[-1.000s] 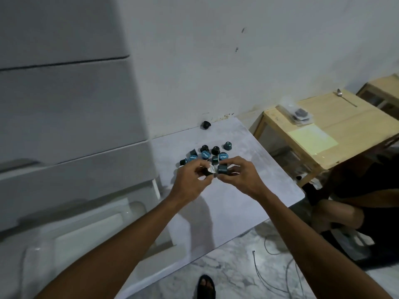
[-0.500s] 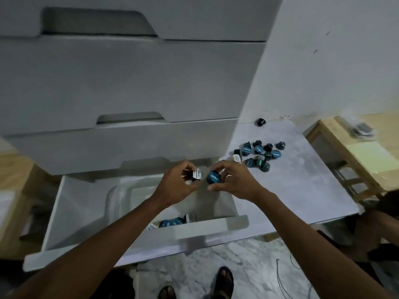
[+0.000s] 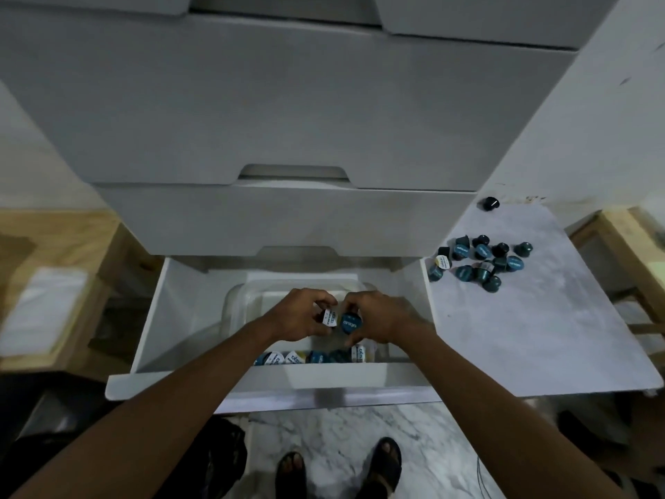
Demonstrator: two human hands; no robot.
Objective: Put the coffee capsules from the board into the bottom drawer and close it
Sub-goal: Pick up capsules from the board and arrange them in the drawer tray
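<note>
Two capsules in hand: one per hand, both over the open bottom drawer [image 3: 151, 318].
Clear bin: sits inside the drawer [image 3: 234, 300], against its front wall; both hands hover over it, so likely the drop target.
Left hand: [image 3: 298, 315] fingers pinched on a white-lid capsule [image 3: 330, 317], lid tilted toward the camera.
Right hand: [image 3: 385, 318] fingers pinched on a blue-lid capsule [image 3: 350, 323], just beside the left one, nearly touching.
Why held so: judged as paired carry, one per hand, to release together.
Stored capsules: a row [image 3: 313, 356] along the front edge of the bin, white and blue lids mixed.
Board: white slab [image 3: 539, 336] right of the drawer, touching the drawer's right side.
Remaining capsules: cluster [image 3: 480, 262] near the board's back-left corner, close to the drawer, so short reach.
Stray capsule: black one [image 3: 488, 203] at the board's back edge by the wall.
Progress: partway; the cluster is not yet moved, the drawer not yet closed.
</note>
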